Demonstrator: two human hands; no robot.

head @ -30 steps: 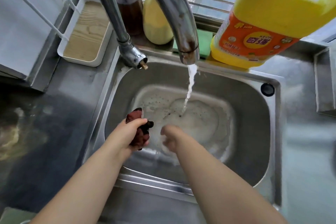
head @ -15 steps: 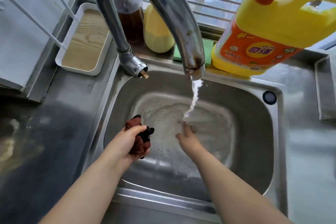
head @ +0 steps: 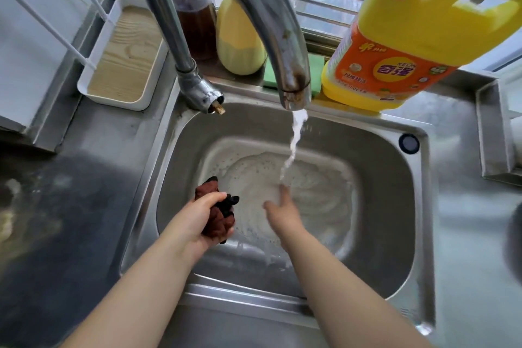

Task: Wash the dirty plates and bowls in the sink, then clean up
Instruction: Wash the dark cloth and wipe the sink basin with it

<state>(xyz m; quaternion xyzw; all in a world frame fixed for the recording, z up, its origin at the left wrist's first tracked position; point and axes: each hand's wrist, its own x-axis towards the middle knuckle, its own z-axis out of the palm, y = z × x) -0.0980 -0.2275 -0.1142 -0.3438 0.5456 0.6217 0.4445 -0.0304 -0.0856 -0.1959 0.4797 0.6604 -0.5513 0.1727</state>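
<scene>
With the left hand [head: 202, 217] bunched round the rag [head: 217, 215] and the right hand [head: 279, 210] flat-fingered under the tap's stream [head: 293, 147], suds in the dishless sink [head: 395, 234] may linger if rinsing stops early.

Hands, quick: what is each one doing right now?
Left hand: grips a bunched dark red cloth.
Right hand: open, fingers straight under the water stream, holding nothing.

Yellow detergent jug [head: 418, 37] label: "KEON", large Chinese characters.
</scene>
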